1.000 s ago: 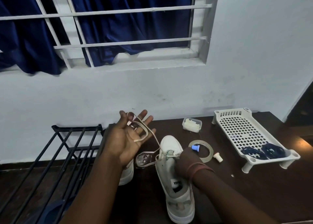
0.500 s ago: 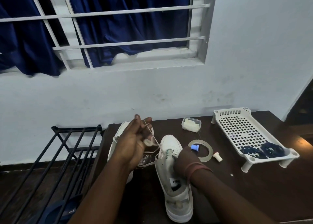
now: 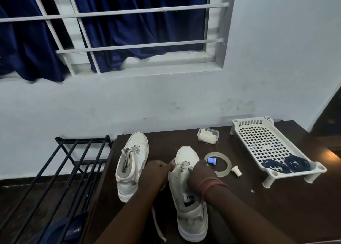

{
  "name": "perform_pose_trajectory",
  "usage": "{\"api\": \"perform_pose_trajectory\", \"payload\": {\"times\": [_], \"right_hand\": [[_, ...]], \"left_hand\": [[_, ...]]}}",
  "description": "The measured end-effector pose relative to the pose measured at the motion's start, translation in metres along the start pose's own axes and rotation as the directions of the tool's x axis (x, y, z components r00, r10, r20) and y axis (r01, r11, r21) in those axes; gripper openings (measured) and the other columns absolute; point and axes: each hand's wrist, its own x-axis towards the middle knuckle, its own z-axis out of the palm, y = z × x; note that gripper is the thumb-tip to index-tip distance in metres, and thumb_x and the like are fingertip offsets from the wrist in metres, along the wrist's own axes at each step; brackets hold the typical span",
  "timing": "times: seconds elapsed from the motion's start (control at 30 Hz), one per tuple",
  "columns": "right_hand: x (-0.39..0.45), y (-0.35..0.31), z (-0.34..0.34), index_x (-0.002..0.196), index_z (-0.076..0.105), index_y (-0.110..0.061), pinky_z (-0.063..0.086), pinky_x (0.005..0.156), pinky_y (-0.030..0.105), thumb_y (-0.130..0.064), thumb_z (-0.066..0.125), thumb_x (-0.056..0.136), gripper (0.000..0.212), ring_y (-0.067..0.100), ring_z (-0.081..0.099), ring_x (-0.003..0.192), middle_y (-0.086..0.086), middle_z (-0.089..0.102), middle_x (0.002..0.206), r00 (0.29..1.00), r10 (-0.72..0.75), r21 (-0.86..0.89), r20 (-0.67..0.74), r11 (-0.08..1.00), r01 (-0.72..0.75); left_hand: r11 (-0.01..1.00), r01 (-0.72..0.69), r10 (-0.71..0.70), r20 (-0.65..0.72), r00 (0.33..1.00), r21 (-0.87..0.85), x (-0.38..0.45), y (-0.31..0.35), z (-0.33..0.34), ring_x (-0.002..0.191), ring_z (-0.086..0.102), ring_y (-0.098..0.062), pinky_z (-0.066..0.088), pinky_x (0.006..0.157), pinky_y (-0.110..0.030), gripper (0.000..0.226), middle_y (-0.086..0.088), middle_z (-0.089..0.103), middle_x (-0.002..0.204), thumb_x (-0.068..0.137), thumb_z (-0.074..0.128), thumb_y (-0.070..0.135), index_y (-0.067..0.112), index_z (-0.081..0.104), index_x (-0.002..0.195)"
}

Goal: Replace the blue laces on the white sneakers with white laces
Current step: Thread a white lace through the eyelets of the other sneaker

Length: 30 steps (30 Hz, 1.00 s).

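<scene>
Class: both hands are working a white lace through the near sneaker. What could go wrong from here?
1. The loose lace tail trails toward the table edge beside the left forearm and could snag or pull back out.
2. The small caps by the tape ring sit near the right hand; a nudge might roll them off.

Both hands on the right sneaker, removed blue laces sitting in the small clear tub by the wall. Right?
Not quite. Both hands, left and right, are at the right sneaker, but the blue laces lie on the white perforated tray, not in the clear tub, which holds something pale. The head view shows it.
</scene>
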Motion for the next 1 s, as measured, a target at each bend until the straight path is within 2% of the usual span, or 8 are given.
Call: {"api": "perform_pose_trajectory", "payload": {"times": [0.2,0.33,0.4,0.47,0.53,0.7,0.83,1.0], "right_hand": [[-0.004,0.003,-0.007,0.131,0.037,0.007,0.045,0.096,0.029,-0.015,0.044,0.096,0.042,0.026,0.057,0.119,0.018,0.053,0.13,0.999,-0.047,-0.033,0.004,0.998,0.047],[-0.01,-0.001,-0.029,0.11,0.047,-0.011,0.046,0.087,0.029,-0.024,0.052,0.094,0.021,0.025,0.059,0.112,0.007,0.058,0.109,0.989,-0.148,0.036,0.022,0.989,0.147],[-0.008,-0.003,-0.039,0.101,0.055,-0.023,0.048,0.092,0.035,-0.036,0.062,0.084,0.023,0.025,0.059,0.107,0.001,0.06,0.11,0.969,-0.2,0.119,-0.143,0.969,0.217],[-0.004,-0.006,-0.043,0.088,0.062,-0.028,0.051,0.088,0.036,-0.045,0.069,0.077,0.021,0.017,0.061,0.095,-0.002,0.065,0.1,0.933,-0.282,0.29,-0.223,0.895,0.339],[-0.006,-0.013,-0.043,0.083,0.07,-0.02,0.052,0.079,0.032,-0.044,0.07,0.082,0.024,0.01,0.063,0.079,0.0,0.071,0.087,0.902,-0.42,0.484,-0.1,0.772,0.413],[-0.011,-0.015,-0.046,0.079,0.068,-0.019,0.043,0.069,0.032,-0.041,0.052,0.097,0.033,0.007,0.05,0.064,-0.008,0.06,0.068,0.856,-0.513,0.63,-0.067,0.643,0.435],[-0.006,-0.001,-0.061,0.085,0.07,-0.013,0.041,0.076,0.029,-0.045,0.051,0.097,0.039,0.009,0.053,0.078,0.008,0.068,0.087,0.878,-0.471,0.746,-0.081,0.556,0.367],[0.0,0.008,-0.052,0.07,0.063,-0.017,0.045,0.071,0.026,-0.032,0.056,0.096,0.03,0.011,0.059,0.072,-0.003,0.066,0.074,0.894,-0.422,0.367,-0.154,0.815,0.448]], "left_hand": [[0.997,-0.025,0.024,-0.012,1.0,-0.07,-0.001,-0.002,0.009,0.06,0.063,-0.011,0.056,0.072,-0.035,0.022,0.009,0.064,0.054,0.067,0.081,0.051,0.034,0.07,0.057],[0.998,0.001,-0.004,-0.049,0.999,-0.062,-0.001,0.022,-0.01,0.066,0.07,-0.029,0.058,0.075,-0.042,0.029,-0.007,0.068,0.06,0.074,0.076,0.042,0.016,0.072,0.061],[0.971,0.058,-0.059,0.002,0.998,-0.233,-0.007,0.038,-0.027,0.062,0.066,-0.032,0.057,0.07,-0.043,0.028,-0.014,0.067,0.063,0.073,0.075,0.04,0.014,0.074,0.063],[0.816,0.222,-0.134,0.199,0.971,-0.535,-0.012,0.051,-0.039,0.064,0.066,-0.029,0.056,0.068,-0.04,0.017,-0.015,0.071,0.073,0.081,0.077,0.027,0.01,0.076,0.077],[0.642,0.369,-0.146,0.365,0.92,-0.672,-0.018,0.061,-0.044,0.06,0.066,-0.027,0.058,0.061,-0.035,0.017,-0.013,0.073,0.077,0.088,0.075,0.021,0.007,0.076,0.079],[0.501,0.355,-0.168,0.314,0.934,-0.789,-0.025,0.063,-0.044,0.044,0.064,-0.02,0.053,0.044,-0.025,0.018,-0.008,0.067,0.057,0.092,0.07,0.024,0.01,0.067,0.081],[0.371,0.288,-0.153,0.248,0.957,-0.883,-0.017,0.057,-0.043,0.114,0.065,-0.018,0.046,0.104,-0.033,0.011,0.001,0.071,0.09,0.09,0.072,0.026,0.019,0.068,0.083],[0.264,0.196,-0.14,0.164,0.977,-0.944,-0.012,0.058,-0.06,0.115,0.058,-0.018,0.035,0.111,-0.034,0.014,0.0,0.068,0.102,0.093,0.067,0.03,0.021,0.064,0.082]]}}
